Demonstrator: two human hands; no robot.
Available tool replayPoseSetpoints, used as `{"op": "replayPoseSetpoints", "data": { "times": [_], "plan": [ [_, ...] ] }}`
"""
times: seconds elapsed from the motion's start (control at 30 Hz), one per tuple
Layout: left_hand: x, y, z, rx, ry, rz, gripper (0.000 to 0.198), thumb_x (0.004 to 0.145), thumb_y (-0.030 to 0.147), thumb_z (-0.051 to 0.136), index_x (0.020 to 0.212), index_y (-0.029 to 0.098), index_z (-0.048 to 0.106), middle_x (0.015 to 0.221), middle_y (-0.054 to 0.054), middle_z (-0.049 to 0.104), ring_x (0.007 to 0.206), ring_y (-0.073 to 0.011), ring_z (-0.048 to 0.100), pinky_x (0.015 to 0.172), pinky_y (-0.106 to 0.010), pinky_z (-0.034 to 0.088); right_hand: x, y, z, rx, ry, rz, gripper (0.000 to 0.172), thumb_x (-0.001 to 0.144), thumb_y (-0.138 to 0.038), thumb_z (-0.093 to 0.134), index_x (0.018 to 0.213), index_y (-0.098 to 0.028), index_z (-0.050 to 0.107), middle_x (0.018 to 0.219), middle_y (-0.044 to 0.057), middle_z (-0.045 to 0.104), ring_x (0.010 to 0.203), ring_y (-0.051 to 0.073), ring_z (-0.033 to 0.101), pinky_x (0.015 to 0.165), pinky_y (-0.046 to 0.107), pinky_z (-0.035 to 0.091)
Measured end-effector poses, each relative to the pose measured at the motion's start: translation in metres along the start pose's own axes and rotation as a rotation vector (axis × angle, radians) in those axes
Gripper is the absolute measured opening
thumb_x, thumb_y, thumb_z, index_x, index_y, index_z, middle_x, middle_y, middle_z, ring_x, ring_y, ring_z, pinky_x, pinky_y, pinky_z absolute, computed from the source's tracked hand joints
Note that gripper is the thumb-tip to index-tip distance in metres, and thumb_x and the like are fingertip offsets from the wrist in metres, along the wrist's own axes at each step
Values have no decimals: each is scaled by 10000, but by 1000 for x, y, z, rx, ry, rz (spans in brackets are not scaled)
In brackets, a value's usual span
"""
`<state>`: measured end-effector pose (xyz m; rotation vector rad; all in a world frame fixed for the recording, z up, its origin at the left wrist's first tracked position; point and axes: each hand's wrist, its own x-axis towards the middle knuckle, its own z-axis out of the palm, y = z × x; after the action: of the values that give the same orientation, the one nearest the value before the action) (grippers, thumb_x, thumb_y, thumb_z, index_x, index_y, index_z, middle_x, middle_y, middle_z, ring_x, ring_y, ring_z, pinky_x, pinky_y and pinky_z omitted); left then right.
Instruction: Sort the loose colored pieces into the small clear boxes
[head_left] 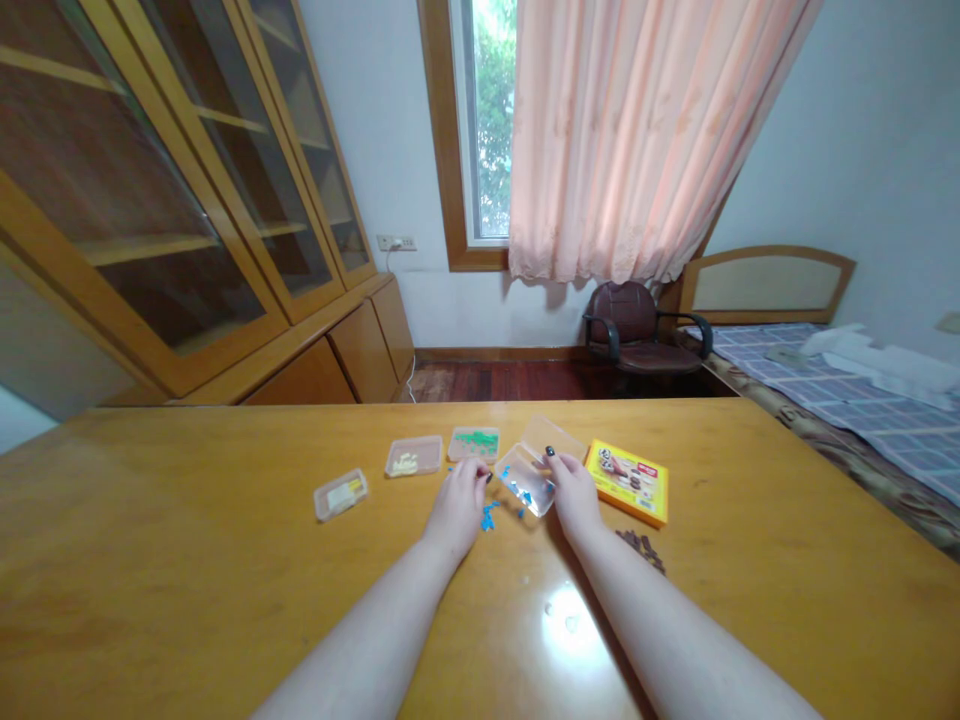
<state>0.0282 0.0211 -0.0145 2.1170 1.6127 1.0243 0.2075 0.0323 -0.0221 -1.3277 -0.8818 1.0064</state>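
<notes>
My right hand [576, 497] grips a clear plastic box [531, 506] by its right side, holding it tilted over the table. Several small blue pieces [526, 495] lie inside, and its see-through lid [559, 437] stands open behind. To the left of the box is my left hand [459, 500], its thumb and fingertips pinched together; whatever they hold is too small to make out. Loose blue pieces [489, 517] are scattered on the table just beside the left fingers.
Clear trays with green pieces [478, 438] and cream pieces [405, 463] stand behind on the wooden table [225, 560]. A smaller clear box [341, 495] sits farther left. Right of my hand lie a yellow carton [628, 482] and a heap of brown pieces [643, 548].
</notes>
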Motion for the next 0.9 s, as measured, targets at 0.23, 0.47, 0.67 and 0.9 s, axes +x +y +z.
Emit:
{"op": "replayPoseSetpoints", "data": {
  "times": [0.23, 0.47, 0.67, 0.9],
  "plan": [
    [-9, 5, -11, -67, 204, 208, 142, 864, 225, 373, 896, 206, 510, 905, -46, 584, 908, -164, 546, 851, -318, 438, -6, 3, 6, -152, -239, -65, 303, 674, -468, 579, 622, -179, 652, 631, 29, 654, 595, 184, 555, 552, 268, 384],
    [-4, 8, -11, 92, 50, 143, 227, 832, 192, 415, 1047, 188, 489, 1069, -84, 550, 1034, -203, 494, 910, -362, 393, -2, 0, 3, -54, -61, 19, 379, 669, -528, 565, 710, -162, 657, 754, 74, 686, 673, 203, 586, 577, 266, 398],
    [-7, 12, -6, 397, -270, 19, 141, 798, 300, 512, 879, 188, 541, 919, -66, 568, 919, -228, 515, 802, -356, 394, 1, 3, 1, -46, -8, -27, 397, 672, -535, 571, 714, -153, 669, 753, 87, 695, 699, 216, 602, 626, 284, 417],
    [-7, 8, 0, 417, -378, 40, 84, 829, 220, 476, 869, 190, 543, 891, -64, 594, 866, -214, 544, 752, -330, 398, 0, 1, 2, -37, -15, 16, 397, 645, -547, 586, 712, -163, 662, 764, 80, 697, 654, 212, 597, 589, 289, 411]
  ]
}}
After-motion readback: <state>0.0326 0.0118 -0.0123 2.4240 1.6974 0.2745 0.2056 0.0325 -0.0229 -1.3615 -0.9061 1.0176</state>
